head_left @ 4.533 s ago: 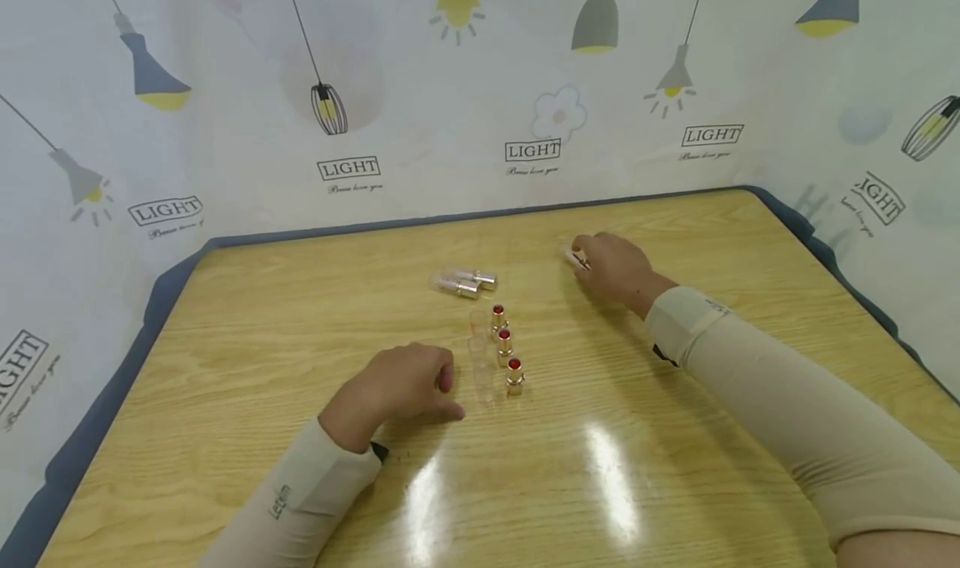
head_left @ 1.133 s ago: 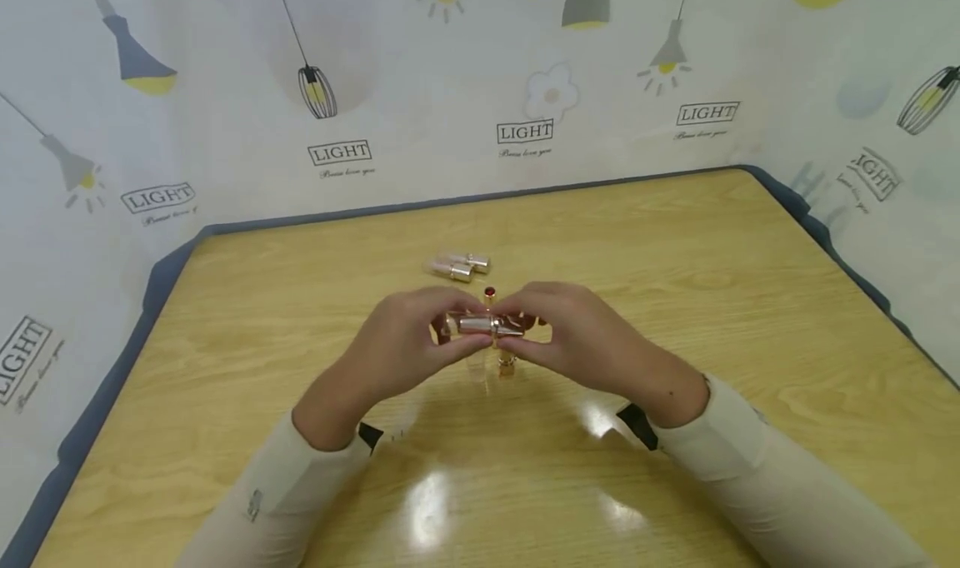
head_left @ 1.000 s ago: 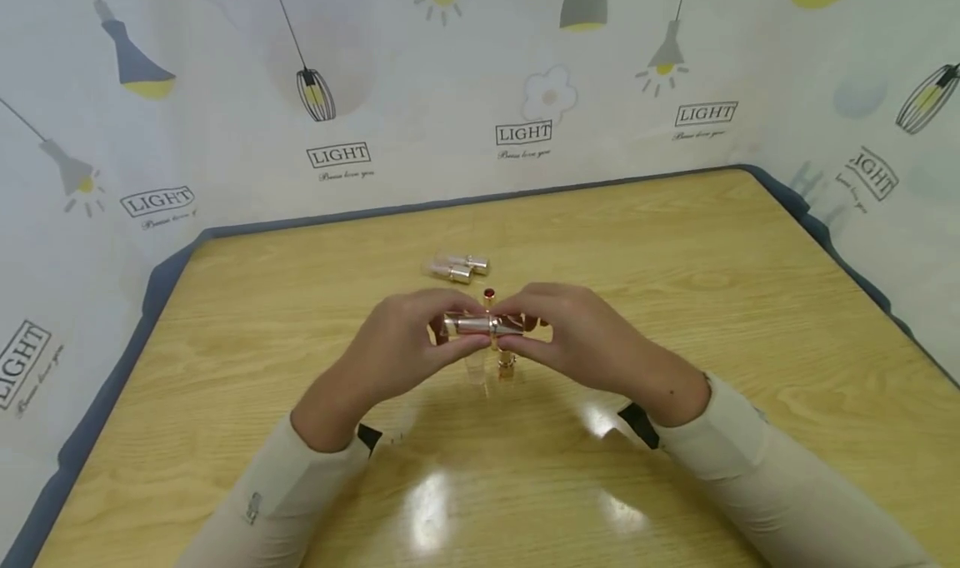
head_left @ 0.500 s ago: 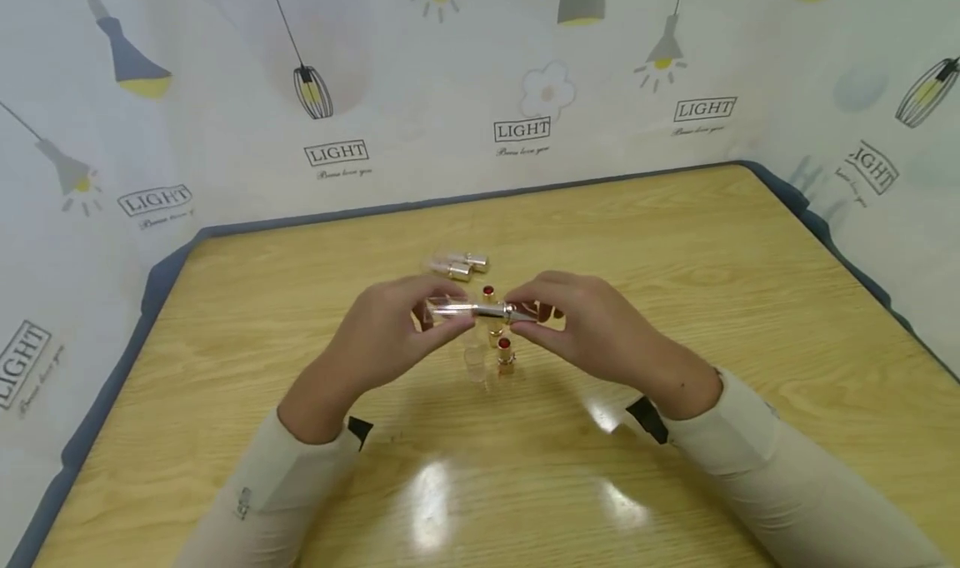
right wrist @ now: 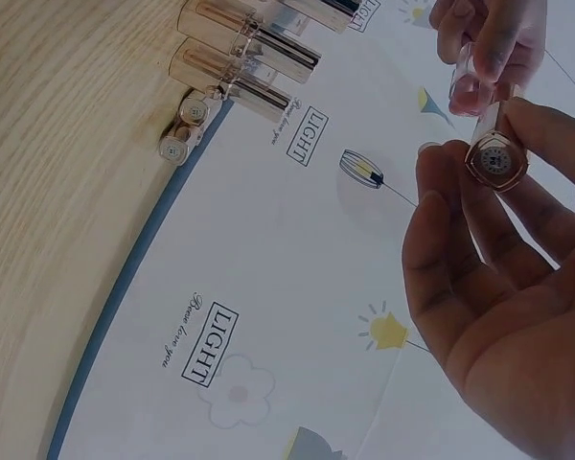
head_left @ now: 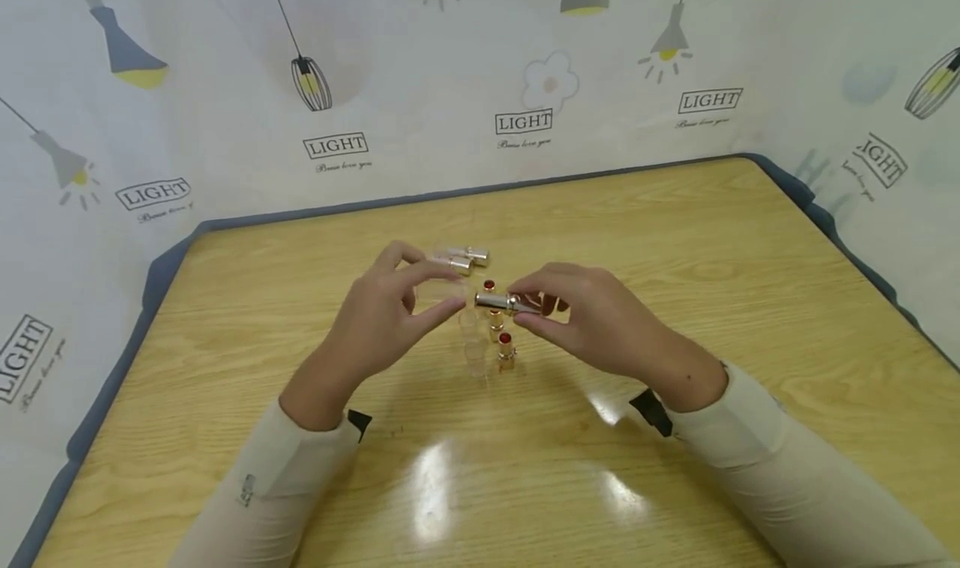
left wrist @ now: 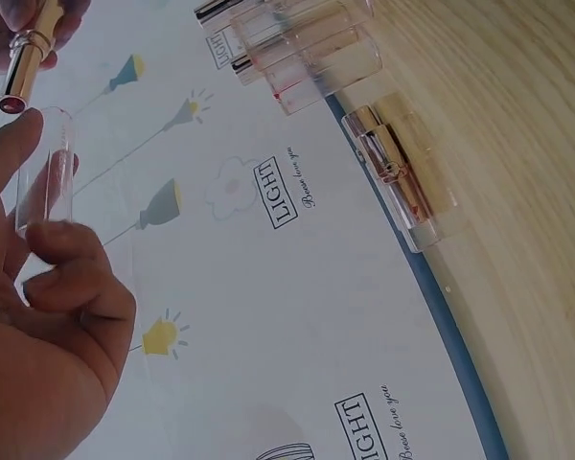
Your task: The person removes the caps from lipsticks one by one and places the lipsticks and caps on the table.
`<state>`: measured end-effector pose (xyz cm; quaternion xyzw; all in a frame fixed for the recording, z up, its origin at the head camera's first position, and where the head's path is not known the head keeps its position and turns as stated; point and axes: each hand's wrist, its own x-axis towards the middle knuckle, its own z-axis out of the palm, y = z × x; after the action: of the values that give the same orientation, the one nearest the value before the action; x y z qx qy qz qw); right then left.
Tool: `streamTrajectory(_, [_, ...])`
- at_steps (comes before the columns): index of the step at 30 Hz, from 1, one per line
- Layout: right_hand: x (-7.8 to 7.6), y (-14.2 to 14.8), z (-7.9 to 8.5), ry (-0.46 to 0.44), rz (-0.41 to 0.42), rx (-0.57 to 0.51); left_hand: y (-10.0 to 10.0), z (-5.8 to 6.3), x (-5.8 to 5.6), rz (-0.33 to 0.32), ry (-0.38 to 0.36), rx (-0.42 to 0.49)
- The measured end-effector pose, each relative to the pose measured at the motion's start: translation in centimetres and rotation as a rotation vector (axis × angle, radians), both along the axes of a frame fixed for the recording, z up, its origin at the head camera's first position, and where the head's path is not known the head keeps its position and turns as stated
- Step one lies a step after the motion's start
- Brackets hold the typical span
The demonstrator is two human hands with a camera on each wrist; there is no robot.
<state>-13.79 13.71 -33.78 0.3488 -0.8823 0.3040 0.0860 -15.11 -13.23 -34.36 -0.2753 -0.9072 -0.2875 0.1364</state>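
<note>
My right hand (head_left: 603, 322) pinches a gold lipstick (head_left: 493, 301) by its base, held level above the table with its bare end pointing left. Between the thumb and fingers of my left hand (head_left: 382, 314) is a clear lipstick cap (left wrist: 53, 172), apart from the lipstick; the head view barely shows it. Below the hands, three uncapped lipsticks with red tips stand upright in a line, the nearest lipstick (head_left: 506, 350) in plain sight. Transparent caps stand just left of them, including a near cap (head_left: 474, 360).
Behind the hands, two capped lipsticks lie side by side on the wooden table (head_left: 675, 243), the nearer capped lipstick (head_left: 459, 265) partly overlapping the other. A lamp-printed backdrop (head_left: 420, 160) rises along the table's back edge.
My right hand first picked up a lipstick at the far right and brought it to the middle. Its clear cap has since come off, moving left with my left hand.
</note>
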Motion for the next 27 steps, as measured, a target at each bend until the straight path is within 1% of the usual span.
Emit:
streamTrajectory(6, [-0.2,0.0,-0.1,0.010,0.008,-0.023,-0.1,-0.3,-0.4,0.071,0.019,0.038])
streamTrajectory(9, [-0.3,0.1,-0.1,0.003,0.009,-0.035,-0.2,-0.4,-0.6,0.106,-0.002,0.025])
streamTrajectory(13, [-0.5,0.4,0.1,-0.023,0.007,-0.041,-0.4,-0.4,-0.8,0.138,-0.082,-0.005])
streamTrajectory(17, [-0.8,0.8,0.5,-0.043,-0.013,-0.054,-0.6,-0.5,-1.1,0.155,-0.189,-0.020])
streamTrajectory(20, [-1.0,1.1,0.7,-0.050,-0.024,-0.082,-0.7,-0.4,-1.3,0.151,-0.282,-0.025])
streamTrajectory(23, [-1.1,1.3,0.7,-0.065,-0.015,-0.111,-0.7,-0.3,-1.3,0.139,-0.371,-0.031])
streamTrajectory(27, [-0.9,1.4,0.8,-0.095,0.000,-0.135,-0.6,-0.4,-1.4,0.133,-0.457,-0.025])
